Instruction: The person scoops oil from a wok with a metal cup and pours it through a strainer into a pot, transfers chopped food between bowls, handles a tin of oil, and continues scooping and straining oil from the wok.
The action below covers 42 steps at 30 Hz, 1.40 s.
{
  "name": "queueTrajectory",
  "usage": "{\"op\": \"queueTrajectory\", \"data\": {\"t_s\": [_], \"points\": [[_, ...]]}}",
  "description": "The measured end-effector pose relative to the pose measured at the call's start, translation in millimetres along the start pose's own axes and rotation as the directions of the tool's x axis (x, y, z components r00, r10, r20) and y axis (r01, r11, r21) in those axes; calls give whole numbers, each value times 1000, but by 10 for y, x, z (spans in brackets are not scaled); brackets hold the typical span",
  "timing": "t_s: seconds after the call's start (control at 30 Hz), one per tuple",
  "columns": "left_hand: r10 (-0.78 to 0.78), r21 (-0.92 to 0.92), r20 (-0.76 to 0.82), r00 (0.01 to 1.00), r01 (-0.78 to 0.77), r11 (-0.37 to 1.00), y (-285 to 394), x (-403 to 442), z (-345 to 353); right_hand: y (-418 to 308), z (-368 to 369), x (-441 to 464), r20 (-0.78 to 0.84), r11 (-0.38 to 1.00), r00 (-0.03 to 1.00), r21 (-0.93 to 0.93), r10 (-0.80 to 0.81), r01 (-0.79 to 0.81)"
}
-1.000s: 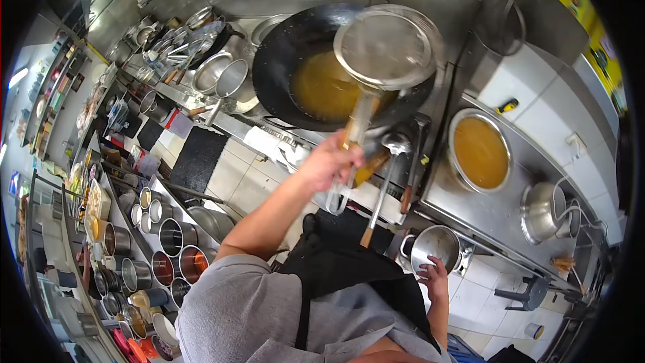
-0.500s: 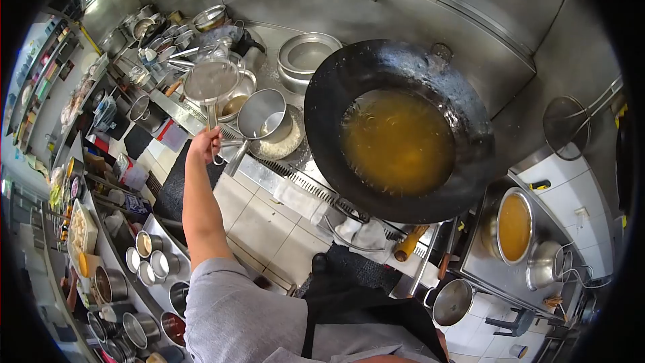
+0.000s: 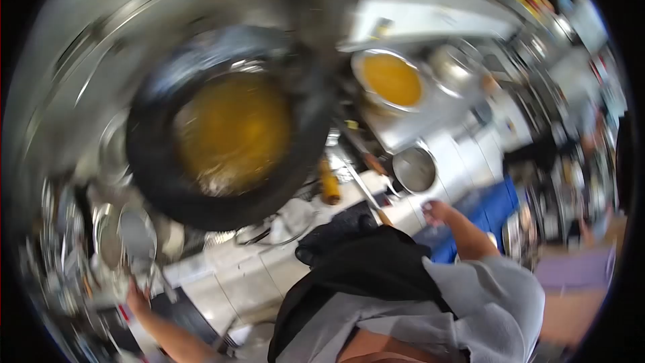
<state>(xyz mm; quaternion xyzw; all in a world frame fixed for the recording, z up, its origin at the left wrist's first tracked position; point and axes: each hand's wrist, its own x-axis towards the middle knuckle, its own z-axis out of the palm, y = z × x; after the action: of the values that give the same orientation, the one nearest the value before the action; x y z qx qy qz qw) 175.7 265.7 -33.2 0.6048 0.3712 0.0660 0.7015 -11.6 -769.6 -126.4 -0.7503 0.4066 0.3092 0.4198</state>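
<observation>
At the lower left, my left hand [image 3: 138, 298] is closed at the handle of a round mesh strainer [image 3: 138, 234]; motion blur softens its outline. Pots and bowls crowd around the strainer. My right hand [image 3: 437, 214] hangs at the right, fingers partly curled but smeared, below a metal pot [image 3: 414, 168]. I cannot make out anything in it. A large black wok [image 3: 151, 181] stands between the two sides, with yellow-brown liquid [image 3: 235, 134] inside.
A metal bowl of orange liquid [image 3: 392, 79] and a shiny metal pot [image 3: 455, 67] stand on the steel counter at upper right. A wooden-handled tool [image 3: 329, 185] lies by the wok's edge. Something blue [image 3: 480, 218] extends beyond my right hand.
My view has swung rightward and tilted, so the wok appears farther left. My right hand has come into sight. The left hand and strainer now appear at lower left.
</observation>
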Motion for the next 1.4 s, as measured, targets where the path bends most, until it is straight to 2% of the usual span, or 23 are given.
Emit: {"op": "queueTrajectory", "data": {"t_s": [0.07, 0.1, 0.13, 0.17, 0.23, 0.37, 0.43, 0.5, 0.53, 0.57, 0.6, 0.63, 0.7, 0.77, 0.8, 0.83, 0.9, 0.97, 1.0, 1.03, 1.13, 1.27, 1.4], "points": [[7, 130, -115, 993, 8, 992, -362, 612, -507, -234, -54, -387, -24, 997, 1000, 71, -11, 13], [155, -64, -67, 986, -159, 985, -601, 880, -661, -213, -40, -403, -36, 996, 999, 91, -14, 17], [73, 154, -113, 991, -55, 987, -488, 673, -541, -149, -33, -429, -37, 993, 999, 114, -1, 5], [190, 61, -131, 973, -183, 981, -627, 802, -511, -112, -63, -488, -33, 998, 999, 59, 33, -31], [125, 247, -118, 985, -93, 965, -506, 628, -312, -7, -109, -569, -37, 997, 996, 3, 75, -75], [64, 229, -6, 998, -61, 972, -373, 774, -114, 90, -170, -654, -9, 996, 996, -36, 87, -87], [-118, 245, -229, 966, 174, 954, -447, 997, -86, 80, -218, -685, -11, 996, 996, -24, 85, -86], [-96, 181, -365, 926, 172, 968, -403, 1054, -77, 73, -253, -677, -25, 996, 996, 18, 88, -87], [146, 605, -478, 866, 204, 770, -239, 999, -77, 114, -292, -628, -20, 996, 996, 22, 87, -87], [410, 871, -451, 792, 291, 396, -46, 952, -55, 164, -355, -559, -39, 998, 998, 46, 55, -53], [638, 840, -410, 653, -2, 542, 67, 753, -1, 187, -437, -486, -62, 997, 998, 71, 23, -18], [818, 794, -338, 465, -326, 513, 211, 488, 104, 174, -538, -417, -61, 996, 998, 82, 23, -18], [861, 379, -295, 414, -777, 503, 806, -1390, 1622, 88, -834, -249, -246, 979, 966, 161, -80, 122], [902, 120, -171, 396, -901, 418, 863, -2209, 2275, -231, -1221, -88, -319, 943, 935, 235, -155, 237], [925, -72, 67, 375, -923, 379, 807, -2546, 2651, -456, -1414, -20, -358, 935, 909, 193, -216, 298], [910, -263, 293, 293, -890, 372, 713, -2869, 3078, -697, -1601, 39, -392, 921, 877, 150, -277, 358], [743, -435, 508, 436, -614, 658, 216, -3281, 4076, -1171, -1949, 194, -420, 877, 825, 122, -378, 464], [462, -132, 683, 566, -527, 840, -202, -3840, 5141, -1524, -2302, 529, -383, 781, 790, 226, -478, 582], [367, -74, 831, 417, -572, 817, -359, -4003, 5647, -1721, -2441, 665, -381, 756, 783, 260, -491, 601], [226, -54, 907, 356, -435, 899, -615, -4054, 6061, -1875, -2569, 799, -338, 754, 788, 258, -515, 604], [-17, 178, 900, 435, -331, 927, -1226, -3974, 7000, -2285, -2866, 1123, -271, 726, 804, 347, -529, 594], [-52, 282, 765, 642, -261, 923, -1479, -3725, 7924, -2507, -3074, 1291, -134, 672, 809, 489, -573, 557], [-45, 380, 697, 716, -315, 870, -1361, -3594, 8391, -2712, -3133, 1400, 4, 670, 800, 550, -600, 499]]}}
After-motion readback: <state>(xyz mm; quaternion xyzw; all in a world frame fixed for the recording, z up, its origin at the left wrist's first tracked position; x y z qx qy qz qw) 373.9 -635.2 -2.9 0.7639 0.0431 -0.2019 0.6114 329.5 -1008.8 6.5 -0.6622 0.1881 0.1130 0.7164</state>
